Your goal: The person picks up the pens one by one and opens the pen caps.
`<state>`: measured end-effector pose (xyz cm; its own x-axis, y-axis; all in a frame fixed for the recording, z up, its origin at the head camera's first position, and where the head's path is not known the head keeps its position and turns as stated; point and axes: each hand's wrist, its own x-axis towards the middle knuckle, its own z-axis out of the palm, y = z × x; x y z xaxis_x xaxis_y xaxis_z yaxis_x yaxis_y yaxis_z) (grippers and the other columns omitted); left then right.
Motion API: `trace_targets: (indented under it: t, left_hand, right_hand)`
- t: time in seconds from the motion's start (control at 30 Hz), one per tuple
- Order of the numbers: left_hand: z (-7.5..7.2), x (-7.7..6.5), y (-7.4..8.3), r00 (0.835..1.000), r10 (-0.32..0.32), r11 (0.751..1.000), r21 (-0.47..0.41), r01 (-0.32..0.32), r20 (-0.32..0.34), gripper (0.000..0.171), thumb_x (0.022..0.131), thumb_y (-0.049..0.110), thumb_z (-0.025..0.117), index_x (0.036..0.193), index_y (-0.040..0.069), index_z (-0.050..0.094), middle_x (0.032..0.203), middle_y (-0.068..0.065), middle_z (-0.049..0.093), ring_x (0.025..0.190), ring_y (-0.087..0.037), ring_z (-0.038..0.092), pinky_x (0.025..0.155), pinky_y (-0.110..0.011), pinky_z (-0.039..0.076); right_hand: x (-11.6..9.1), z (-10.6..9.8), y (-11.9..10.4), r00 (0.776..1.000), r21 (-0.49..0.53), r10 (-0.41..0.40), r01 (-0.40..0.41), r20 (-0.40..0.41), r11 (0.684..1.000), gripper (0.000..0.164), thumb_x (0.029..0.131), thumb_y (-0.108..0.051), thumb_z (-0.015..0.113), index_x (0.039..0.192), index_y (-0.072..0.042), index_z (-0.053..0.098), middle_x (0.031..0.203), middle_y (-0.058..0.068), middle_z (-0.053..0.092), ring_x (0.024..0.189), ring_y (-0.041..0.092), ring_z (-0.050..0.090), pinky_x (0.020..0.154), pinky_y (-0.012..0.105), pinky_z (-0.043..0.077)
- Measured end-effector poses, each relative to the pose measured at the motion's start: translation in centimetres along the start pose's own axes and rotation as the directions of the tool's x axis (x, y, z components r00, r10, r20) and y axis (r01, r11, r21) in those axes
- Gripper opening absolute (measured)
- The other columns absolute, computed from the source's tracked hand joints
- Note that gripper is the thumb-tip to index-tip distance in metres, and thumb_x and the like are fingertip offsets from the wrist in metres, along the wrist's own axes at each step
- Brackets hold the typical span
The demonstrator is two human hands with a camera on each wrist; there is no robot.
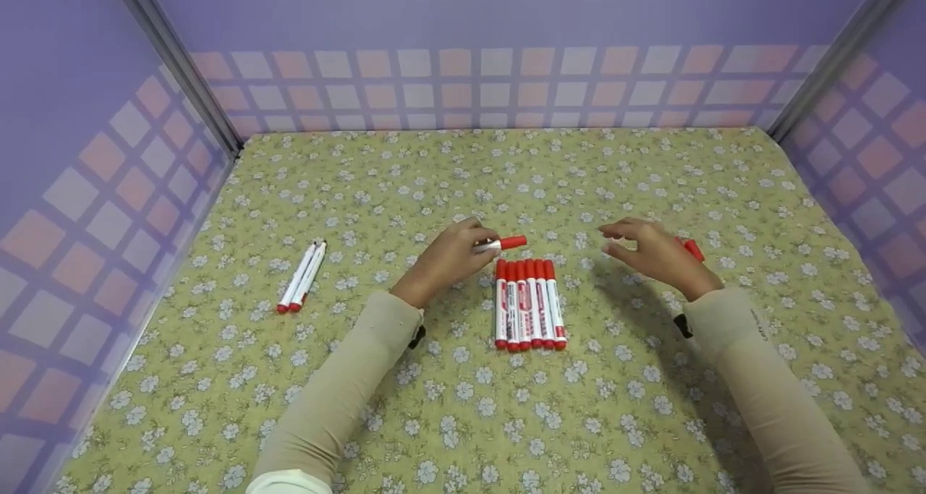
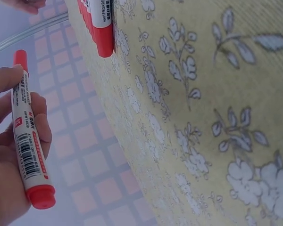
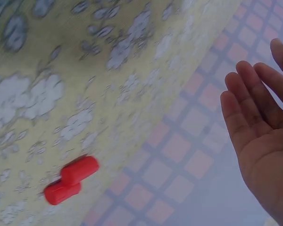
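Observation:
My left hand (image 1: 457, 252) grips a white whiteboard marker (image 2: 26, 127) with its red cap on, held above the cloth. In the head view the red cap (image 1: 514, 241) points right, just beyond the top of a row of several capped red markers (image 1: 529, 306). The right hand (image 1: 647, 252) hovers to the right of that row, its fingers relaxed and nothing in its palm. Two loose red caps (image 3: 71, 179) lie on the cloth close by the right hand; in the head view the hand partly covers them.
Two uncapped white markers (image 1: 302, 275) lie side by side on the left part of the table. A yellow-green floral cloth (image 1: 448, 422) covers the tabletop. Purple walls with a checked band (image 1: 495, 89) enclose the back and both sides.

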<state>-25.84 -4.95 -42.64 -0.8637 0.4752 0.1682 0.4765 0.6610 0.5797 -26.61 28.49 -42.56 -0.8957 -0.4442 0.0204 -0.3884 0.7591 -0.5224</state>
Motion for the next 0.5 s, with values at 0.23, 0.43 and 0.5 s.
trace_targets:
  t: [0.23,0.43,0.5]
  left_hand:
    - [0.1,0.1,0.7,0.995,0.101,0.990,0.102,-0.102,0.017,0.026,0.095,0.021,0.061,0.116,0.009,0.069,0.106,-0.007,0.064,0.095,-0.019,0.062,0.082,-0.033,0.053]
    - [0.2,-0.1,1.2,0.980,0.200,0.965,0.172,-0.199,0.015,0.024,0.095,0.023,0.061,0.113,0.009,0.070,0.103,-0.006,0.065,0.094,-0.017,0.064,0.082,-0.029,0.054]
    - [0.2,-0.1,1.4,0.972,0.232,0.953,0.197,-0.231,0.016,0.024,0.095,0.024,0.061,0.111,0.009,0.070,0.103,-0.007,0.066,0.093,-0.018,0.064,0.081,-0.030,0.054]
  right_hand:
    - [0.3,1.0,-3.4,0.980,-0.190,-0.191,0.179,-0.049,0.965,0.042,0.094,-0.019,0.062,0.133,-0.004,0.057,0.127,0.020,0.059,0.116,0.036,0.058,0.091,0.049,0.050]
    - [0.6,1.8,-5.9,0.942,-0.250,-0.332,0.310,-0.047,0.917,0.044,0.093,-0.020,0.063,0.133,-0.004,0.056,0.124,0.017,0.060,0.113,0.032,0.060,0.090,0.045,0.052]
    - [0.7,1.9,-6.6,0.936,-0.249,-0.350,0.331,-0.035,0.910,0.044,0.094,-0.020,0.063,0.134,-0.005,0.055,0.125,0.017,0.059,0.114,0.031,0.059,0.091,0.045,0.051]
